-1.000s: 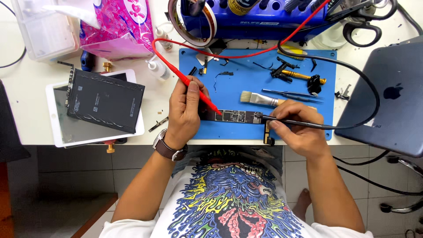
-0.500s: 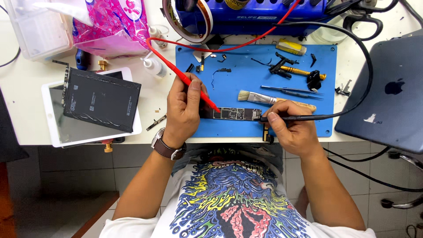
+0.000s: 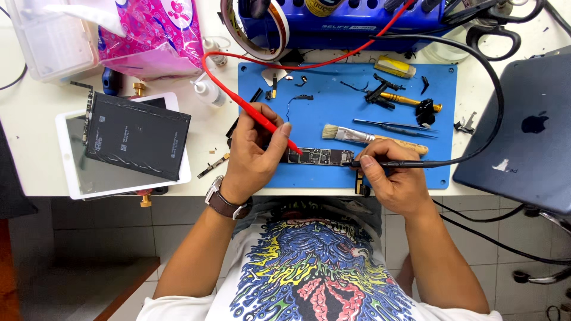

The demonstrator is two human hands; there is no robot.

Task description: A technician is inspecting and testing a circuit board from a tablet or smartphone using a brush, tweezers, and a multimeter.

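Left hand (image 3: 253, 157): fingers pinch a red probe (image 3: 262, 122), tip down on the circuit board (image 3: 318, 157). Right hand (image 3: 392, 178): fingers grip a black probe (image 3: 404, 163), tip at the board's right end. Board lies between both hands on the blue mat (image 3: 333, 107); brush (image 3: 372, 137) just beyond the right fingers.

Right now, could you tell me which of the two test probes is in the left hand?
The red probe, held in the left hand; the black probe is in the right hand.

A white worktable (image 3: 35, 107) was seen along the far side, evenly lit. Grey square floor tiles (image 3: 107, 226) were noted below it. A reddish-brown wooden edge (image 3: 128, 285) was recorded near left.
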